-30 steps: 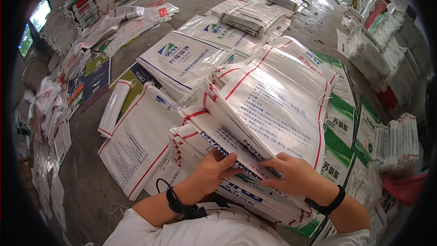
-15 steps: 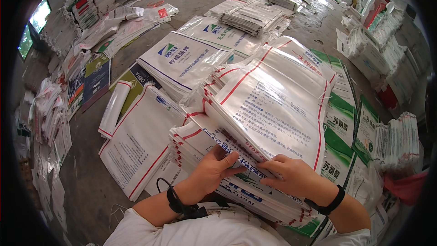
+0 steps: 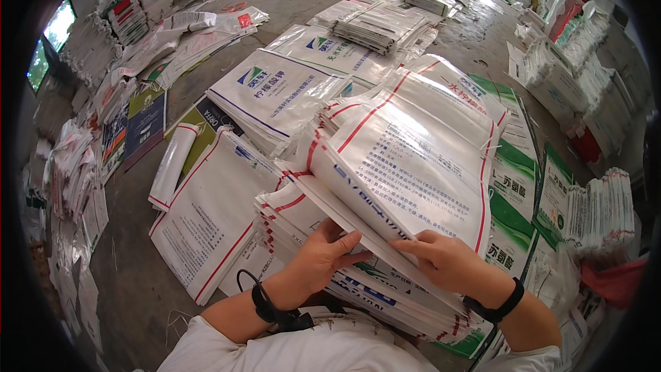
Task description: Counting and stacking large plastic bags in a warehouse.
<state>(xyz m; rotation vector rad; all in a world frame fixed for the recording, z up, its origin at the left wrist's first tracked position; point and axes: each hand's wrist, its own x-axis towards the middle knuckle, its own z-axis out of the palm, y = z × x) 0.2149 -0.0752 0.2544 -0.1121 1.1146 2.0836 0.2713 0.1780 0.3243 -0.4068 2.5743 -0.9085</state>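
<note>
A thick pile of flat white plastic sacks [image 3: 427, 158] with red stripes and blue print lies in front of me. My right hand [image 3: 447, 262] pinches the near edge of the upper sacks, which curl up toward me. Against the near edge of the sacks just below, my left hand [image 3: 313, 262] is closed, thumb spread and fingers partly hidden by the plastic. More folded sacks [image 3: 406, 296] are stacked beneath both hands. Each wrist wears a black band.
To the left lie a red-striped sack pile [image 3: 213, 213] and a rolled white sack [image 3: 175, 162]. Blue-striped sacks [image 3: 275, 89] are beyond. Green-and-white sacks [image 3: 513, 200] lie at the right, near a bundled stack [image 3: 600, 213]. Tall stacks line both sides of the concrete floor [image 3: 289, 3].
My right hand has shifted slightly right, and the upper sacks' near edge is now curled higher, opening a gap above the lower sacks. My left hand stays in place.
</note>
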